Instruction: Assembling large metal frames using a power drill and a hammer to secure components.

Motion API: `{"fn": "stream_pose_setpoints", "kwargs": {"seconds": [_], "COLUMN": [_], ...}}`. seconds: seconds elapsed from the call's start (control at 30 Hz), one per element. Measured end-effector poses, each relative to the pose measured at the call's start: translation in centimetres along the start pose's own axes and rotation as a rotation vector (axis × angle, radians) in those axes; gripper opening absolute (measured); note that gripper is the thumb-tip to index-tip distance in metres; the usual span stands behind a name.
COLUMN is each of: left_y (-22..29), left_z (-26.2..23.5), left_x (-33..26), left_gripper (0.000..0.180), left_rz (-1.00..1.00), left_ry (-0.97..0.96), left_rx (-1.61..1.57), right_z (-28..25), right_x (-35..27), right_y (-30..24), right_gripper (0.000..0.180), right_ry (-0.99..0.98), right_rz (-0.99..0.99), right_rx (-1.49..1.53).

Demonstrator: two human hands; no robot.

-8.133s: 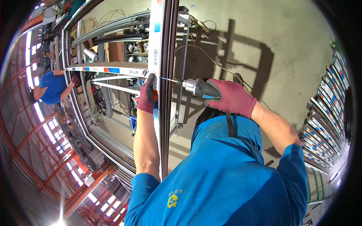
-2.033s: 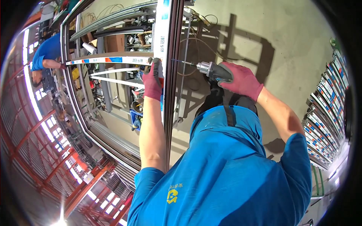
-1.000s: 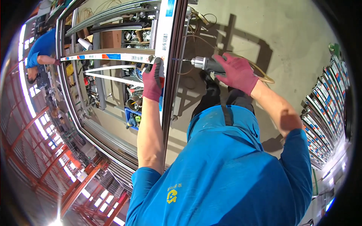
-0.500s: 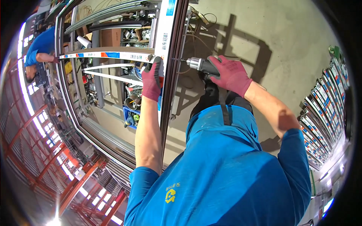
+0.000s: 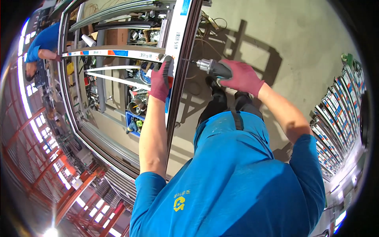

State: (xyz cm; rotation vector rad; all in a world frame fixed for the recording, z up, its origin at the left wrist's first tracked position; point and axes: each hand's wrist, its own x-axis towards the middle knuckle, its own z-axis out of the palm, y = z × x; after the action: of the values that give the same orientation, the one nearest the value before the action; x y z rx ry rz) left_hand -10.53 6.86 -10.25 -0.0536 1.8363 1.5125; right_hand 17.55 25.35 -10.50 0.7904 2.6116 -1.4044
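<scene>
A power drill [image 5: 215, 68] is gripped in my right hand [image 5: 242, 79], which wears a maroon glove. Its silver chuck points left, and the thin bit reaches the outer side of the aluminium frame [image 5: 178, 79]; whether the tip is inside the metal cannot be made out. My left hand [image 5: 160, 83], in a maroon glove with dark fingertips, is closed on the frame's inner edge. It sits where a crossbar [image 5: 118, 53] with white, blue and red film meets the long dark profile.
Under the frame lie loose hardware, a round tin [image 5: 137, 106] and a blue bin [image 5: 134, 125]. Another person in blue [image 5: 45, 43] bends at the frame's far left side. Wrapped profiles [image 5: 337, 118] stand in a row at right. Cables [image 5: 215, 23] lie on the floor.
The drill has tilted slightly and its chuck sits a little farther from the frame. My left hand keeps its place at the joint. More of my feet shows.
</scene>
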Motion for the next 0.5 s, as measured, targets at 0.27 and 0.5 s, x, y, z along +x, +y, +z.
{"fn": "stream_pose_setpoints", "kwargs": {"seconds": [0.27,0.5], "left_y": [-2.0,-6.6], "left_z": [-4.1,-11.7], "left_x": [1.2,5.7], "left_gripper": [0.053,0.047], "left_rz": [-0.126,-0.221], "left_ry": [-0.369,-0.206], "left_rx": [-0.345,-0.206], "right_z": [-0.3,6.6], "right_x": [-2.6,-0.3], "right_y": [3.8,0.4], "right_gripper": [0.074,0.078], "right_ry": [-0.150,-0.232], "right_rz": [0.172,0.174], "right_rx": [0.150,0.022]}}
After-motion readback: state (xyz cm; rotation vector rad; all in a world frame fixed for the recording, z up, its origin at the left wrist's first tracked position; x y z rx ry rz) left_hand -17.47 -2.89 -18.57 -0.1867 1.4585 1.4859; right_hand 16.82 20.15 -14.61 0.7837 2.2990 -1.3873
